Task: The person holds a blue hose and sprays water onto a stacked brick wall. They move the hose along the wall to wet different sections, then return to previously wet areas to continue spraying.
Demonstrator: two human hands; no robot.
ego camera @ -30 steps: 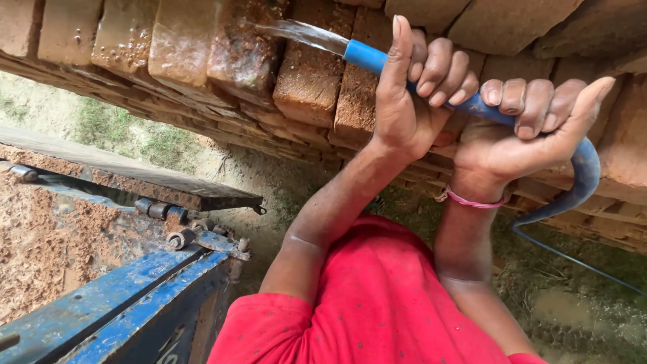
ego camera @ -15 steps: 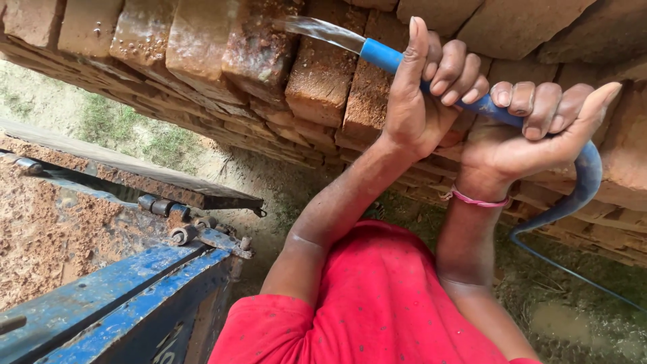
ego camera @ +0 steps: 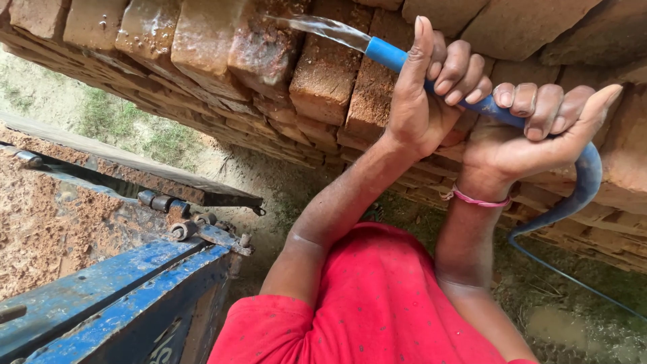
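Both my hands grip a blue hose [ego camera: 384, 52] raised in front of a stack of red bricks [ego camera: 323, 74]. My left hand [ego camera: 421, 101] holds it near the open end, thumb pointing up. My right hand [ego camera: 532, 145], with a pink band at the wrist, holds it further back, where it bends down. A stream of water [ego camera: 317, 27] shoots from the hose end to the left and hits the bricks, which are wet and glistening there. My red sleeves fill the bottom of the view.
A blue metal trailer wall [ego camera: 101, 290] with a rusty hinge [ego camera: 195, 229] stands at the lower left, with red earth [ego camera: 40, 222] in its bed. The hose trails down to wet, muddy ground [ego camera: 573, 323] at the lower right. Grass [ego camera: 121, 121] grows beyond the bricks.
Hands and hose have drifted slightly to the right in view, and the stream still strikes the bricks. The grip of both hands is unchanged.
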